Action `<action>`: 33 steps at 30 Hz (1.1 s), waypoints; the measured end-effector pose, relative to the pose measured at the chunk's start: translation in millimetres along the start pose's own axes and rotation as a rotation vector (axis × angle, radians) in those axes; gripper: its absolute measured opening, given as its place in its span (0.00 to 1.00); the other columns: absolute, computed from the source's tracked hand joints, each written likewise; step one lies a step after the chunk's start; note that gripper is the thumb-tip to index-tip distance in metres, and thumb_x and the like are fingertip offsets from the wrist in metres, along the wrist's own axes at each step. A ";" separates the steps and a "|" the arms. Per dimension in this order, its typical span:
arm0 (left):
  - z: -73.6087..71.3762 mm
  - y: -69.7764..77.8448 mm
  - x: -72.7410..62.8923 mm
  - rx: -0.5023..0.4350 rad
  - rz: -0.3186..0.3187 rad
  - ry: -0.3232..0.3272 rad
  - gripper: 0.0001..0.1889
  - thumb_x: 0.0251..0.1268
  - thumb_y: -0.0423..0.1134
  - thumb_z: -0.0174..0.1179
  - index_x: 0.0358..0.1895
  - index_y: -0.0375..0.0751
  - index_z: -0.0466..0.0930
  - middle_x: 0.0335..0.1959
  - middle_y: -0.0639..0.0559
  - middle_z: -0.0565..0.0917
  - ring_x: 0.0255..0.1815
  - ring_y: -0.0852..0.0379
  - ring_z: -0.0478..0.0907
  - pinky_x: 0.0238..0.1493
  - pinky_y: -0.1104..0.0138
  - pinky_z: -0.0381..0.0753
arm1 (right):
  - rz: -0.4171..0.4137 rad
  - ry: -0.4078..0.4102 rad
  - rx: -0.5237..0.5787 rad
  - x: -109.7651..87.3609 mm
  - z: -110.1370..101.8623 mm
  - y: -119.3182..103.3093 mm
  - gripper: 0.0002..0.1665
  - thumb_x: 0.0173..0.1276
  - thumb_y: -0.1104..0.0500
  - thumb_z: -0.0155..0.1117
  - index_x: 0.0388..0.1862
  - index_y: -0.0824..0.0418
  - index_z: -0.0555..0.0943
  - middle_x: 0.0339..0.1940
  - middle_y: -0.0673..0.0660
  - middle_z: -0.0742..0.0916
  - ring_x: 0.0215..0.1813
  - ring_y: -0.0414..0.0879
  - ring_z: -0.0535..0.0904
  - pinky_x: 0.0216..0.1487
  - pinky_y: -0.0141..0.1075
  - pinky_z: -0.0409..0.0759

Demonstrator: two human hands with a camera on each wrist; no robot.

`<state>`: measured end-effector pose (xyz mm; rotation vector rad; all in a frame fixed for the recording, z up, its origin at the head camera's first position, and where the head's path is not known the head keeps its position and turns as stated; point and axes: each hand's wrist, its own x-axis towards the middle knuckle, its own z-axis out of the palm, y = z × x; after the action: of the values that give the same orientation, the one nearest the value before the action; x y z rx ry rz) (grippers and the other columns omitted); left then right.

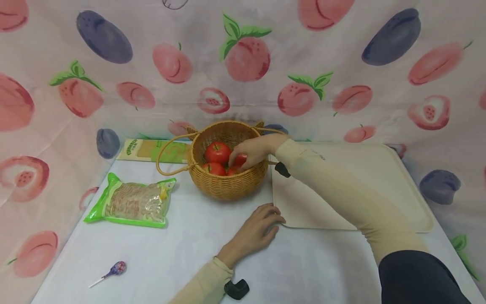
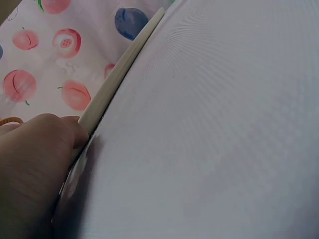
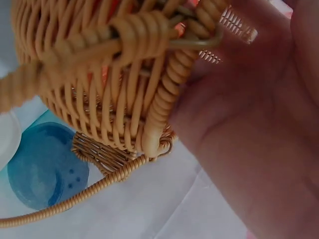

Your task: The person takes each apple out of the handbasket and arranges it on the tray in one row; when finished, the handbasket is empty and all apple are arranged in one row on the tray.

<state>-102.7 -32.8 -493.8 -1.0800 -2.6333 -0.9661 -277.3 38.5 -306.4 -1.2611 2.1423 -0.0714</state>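
Note:
In the head view, my right hand [image 1: 253, 151] reaches over the rim into a round wicker basket [image 1: 224, 188]. Its curled fingers grip a red apple [image 1: 240, 160], partly hidden by the hand. More red apples [image 1: 217, 152] lie beside it in the basket. The right wrist view shows the palm [image 3: 244, 119] close against the woven rim [image 3: 167, 94]. Lower down, my left hand [image 1: 252, 232] rests with relaxed fingers at the near left corner of a cream tray [image 1: 379, 181]. The left wrist view has the thumb [image 2: 75, 132] touching the tray edge [image 2: 112, 82].
Left of the basket lies a green-edged clear bag of brown sliced food [image 1: 133, 202]. A flat green and tan packet [image 1: 152, 150] is behind it. A wrapped lollipop [image 1: 118, 268] lies at the near left. Looped handles [image 1: 163, 158] stick out from the basket. Fruit-print cloth [image 1: 243, 93] hangs behind.

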 end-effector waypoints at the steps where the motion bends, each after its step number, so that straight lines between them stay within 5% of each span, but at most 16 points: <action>1: 0.4 0.5 -0.3 0.003 -0.001 -0.002 0.12 0.65 0.38 0.57 0.49 0.55 0.78 0.55 0.57 0.75 0.68 0.54 0.64 0.72 0.62 0.62 | 0.005 -0.016 -0.005 2.0 0.6 0.1 0.23 0.68 0.53 0.57 0.62 0.51 0.75 0.66 0.51 0.74 0.71 0.48 0.63 0.72 0.43 0.62; 9: 2.2 2.5 0.0 0.025 0.019 0.010 0.12 0.65 0.38 0.56 0.49 0.55 0.78 0.55 0.56 0.75 0.68 0.53 0.65 0.72 0.62 0.61 | 0.003 -0.123 -0.006 14.1 3.9 2.0 0.23 0.70 0.54 0.53 0.64 0.48 0.73 0.64 0.49 0.76 0.65 0.44 0.67 0.69 0.41 0.65; 24: 3.5 -0.4 -0.6 0.068 0.029 0.012 0.13 0.65 0.39 0.56 0.50 0.57 0.77 0.55 0.56 0.75 0.67 0.55 0.65 0.70 0.62 0.64 | 0.168 -0.250 -0.015 29.8 4.1 -1.3 0.29 0.66 0.59 0.51 0.63 0.33 0.66 0.63 0.48 0.69 0.59 0.45 0.63 0.58 0.37 0.64; 33: 3.4 -2.6 0.1 0.054 0.030 0.032 0.12 0.66 0.39 0.55 0.50 0.58 0.78 0.54 0.57 0.75 0.66 0.55 0.65 0.70 0.62 0.64 | 0.208 -0.324 0.029 40.5 7.1 -8.1 0.34 0.66 0.59 0.51 0.68 0.32 0.65 0.70 0.44 0.68 0.65 0.41 0.60 0.69 0.36 0.60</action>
<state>-104.1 -32.0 -497.8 -1.0804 -2.5943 -0.8930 -280.7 3.6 -329.3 -0.9538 1.9673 0.1775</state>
